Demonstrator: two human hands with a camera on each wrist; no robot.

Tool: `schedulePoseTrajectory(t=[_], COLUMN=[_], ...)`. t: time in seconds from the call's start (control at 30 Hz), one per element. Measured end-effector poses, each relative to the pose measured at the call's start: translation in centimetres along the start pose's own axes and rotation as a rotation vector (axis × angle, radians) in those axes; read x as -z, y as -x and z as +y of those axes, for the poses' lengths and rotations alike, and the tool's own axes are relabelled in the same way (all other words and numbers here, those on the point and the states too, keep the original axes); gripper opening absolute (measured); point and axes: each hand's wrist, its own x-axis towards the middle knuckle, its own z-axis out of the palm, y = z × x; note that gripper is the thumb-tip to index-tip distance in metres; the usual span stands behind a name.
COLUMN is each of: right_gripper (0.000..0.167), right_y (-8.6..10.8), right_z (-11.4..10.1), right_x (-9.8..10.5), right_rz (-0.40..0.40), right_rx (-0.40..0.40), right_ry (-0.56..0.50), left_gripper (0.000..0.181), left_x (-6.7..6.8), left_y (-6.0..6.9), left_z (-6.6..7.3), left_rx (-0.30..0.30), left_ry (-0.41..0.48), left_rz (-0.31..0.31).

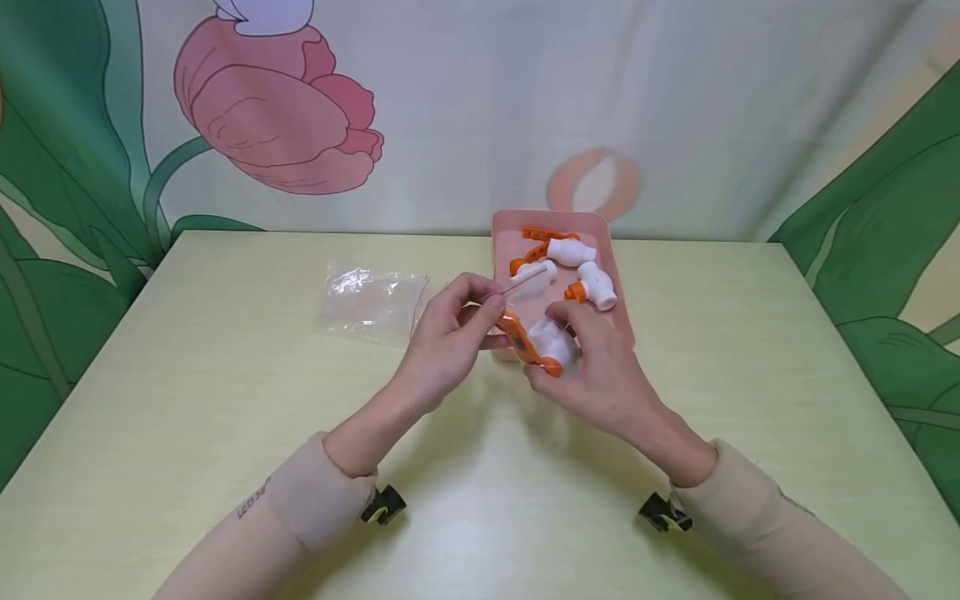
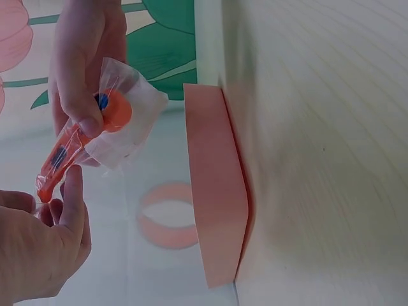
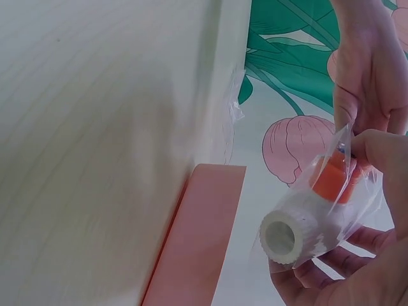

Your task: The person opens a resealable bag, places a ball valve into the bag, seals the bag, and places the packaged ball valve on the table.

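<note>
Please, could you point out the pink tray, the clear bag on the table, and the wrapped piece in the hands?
Pink tray (image 2: 218, 191): left wrist view, its outer wall.
Clear bag (image 1: 371, 305): head view, its middle.
Wrapped piece (image 3: 313, 220): right wrist view, its white body.

Indoor work spot, kind of room unclear: pale wood-grain table (image 1: 225, 400) before large flower-printed hanging cloth (image 1: 465, 108).
</note>
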Motion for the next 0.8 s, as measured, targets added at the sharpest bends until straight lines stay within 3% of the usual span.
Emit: schedulePoseTrajectory(t=[0.33, 0.6, 0.8], right_gripper=[0.049, 0.051, 0.052], right_y=[0.2, 0.5, 0.5], right_z=[0.7, 1.6, 2.6], right_x=[0.8, 2.6, 4.3], right_rz=[0.006, 0.012, 0.008], right_rx=[-0.052, -0.144, -0.242], right_ry=[0.013, 0.053, 0.092], left_gripper=[0.029, 0.030, 0.029], left_x=[0.5, 2.2, 3.3], left_y=[0.0, -0.1, 0.0], left_z=[0.1, -0.5, -0.8], left_rx=[0.022, -0.009, -0.022], left_ry=[-0.159, -0.511, -0.661], left_rz=[-0.050, -0.161, -0.255])
